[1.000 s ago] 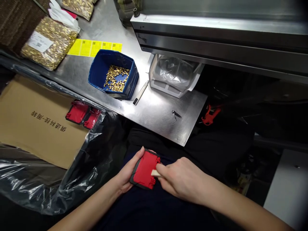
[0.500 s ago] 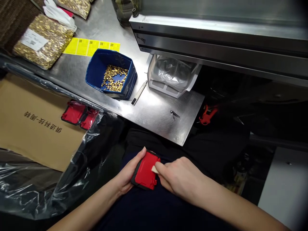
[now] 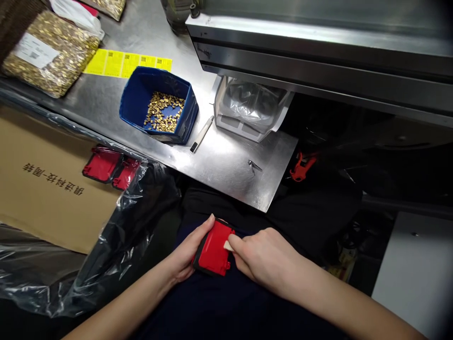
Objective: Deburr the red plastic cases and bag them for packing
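Observation:
Over the lap, my left hand (image 3: 189, 252) is closed round the black edge of a flat red and black plastic part (image 3: 213, 249). Its thumb lies along the upper left side. My right hand (image 3: 260, 257) pinches a small off-white piece (image 3: 227, 245), whose flat tip touches the right edge of the red face, between the small hinge-like lugs. Most of this piece is hidden in the fingers, so its kind cannot be made out. Two similar red and black parts (image 3: 102, 164) lie on the cardboard at the left.
On the metal table (image 3: 233, 179) stand a blue bin (image 3: 129, 106) of small brass pieces and a grey bin (image 3: 244, 130) holding clear plastic. A utility knife (image 3: 201, 134), nail clippers (image 3: 254, 165), yellow labels (image 3: 130, 64) and a bag of brass pieces (image 3: 67, 52) lie there. Orange-handled cutters (image 3: 301, 167) sit beyond the corner.
The view has shifted slightly, so the table things appear a little further left and up. Both hands keep their holds, and the off-white piece stays against the red part's right edge.

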`<state>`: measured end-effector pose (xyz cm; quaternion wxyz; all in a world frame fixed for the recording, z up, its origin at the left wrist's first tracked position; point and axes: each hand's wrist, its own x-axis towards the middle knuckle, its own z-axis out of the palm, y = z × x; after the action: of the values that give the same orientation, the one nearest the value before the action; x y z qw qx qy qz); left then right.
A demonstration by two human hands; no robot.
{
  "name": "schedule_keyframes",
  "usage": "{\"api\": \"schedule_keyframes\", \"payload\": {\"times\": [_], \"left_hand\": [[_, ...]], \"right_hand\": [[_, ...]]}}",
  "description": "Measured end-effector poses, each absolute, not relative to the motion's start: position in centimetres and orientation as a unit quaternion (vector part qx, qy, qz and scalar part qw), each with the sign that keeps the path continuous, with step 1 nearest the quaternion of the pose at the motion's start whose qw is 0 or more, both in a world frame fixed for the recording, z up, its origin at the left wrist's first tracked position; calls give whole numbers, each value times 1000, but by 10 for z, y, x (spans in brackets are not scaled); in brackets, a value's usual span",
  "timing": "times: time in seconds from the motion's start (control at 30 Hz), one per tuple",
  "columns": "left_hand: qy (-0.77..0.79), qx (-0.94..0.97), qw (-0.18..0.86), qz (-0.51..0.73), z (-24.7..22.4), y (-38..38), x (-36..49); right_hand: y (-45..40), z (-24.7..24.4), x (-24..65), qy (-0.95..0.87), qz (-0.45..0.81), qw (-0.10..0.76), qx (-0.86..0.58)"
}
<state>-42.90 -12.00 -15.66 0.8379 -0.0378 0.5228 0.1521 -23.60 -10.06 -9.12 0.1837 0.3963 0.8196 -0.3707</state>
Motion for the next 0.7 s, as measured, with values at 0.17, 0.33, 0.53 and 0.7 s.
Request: {"api": "schedule_keyframes", "payload": {"times": [0.17,0.33,0.53,0.7], "left_hand": [[505,-59,847,157,-161,-118,-431],[410,-63,888,197,-169,-118,-436],[348,-51,911,216,-176,-122,-441],[338,-57,917,206,-170,-117,-440]], "right_hand": [[-86,-93,-230,804,-396,135,423],[-81,-97,-191,637,-572,-36,516],[-111,-97,-180,571,-637,-52,514],[-133,-90,-199,633,-621,-49,460]]}}
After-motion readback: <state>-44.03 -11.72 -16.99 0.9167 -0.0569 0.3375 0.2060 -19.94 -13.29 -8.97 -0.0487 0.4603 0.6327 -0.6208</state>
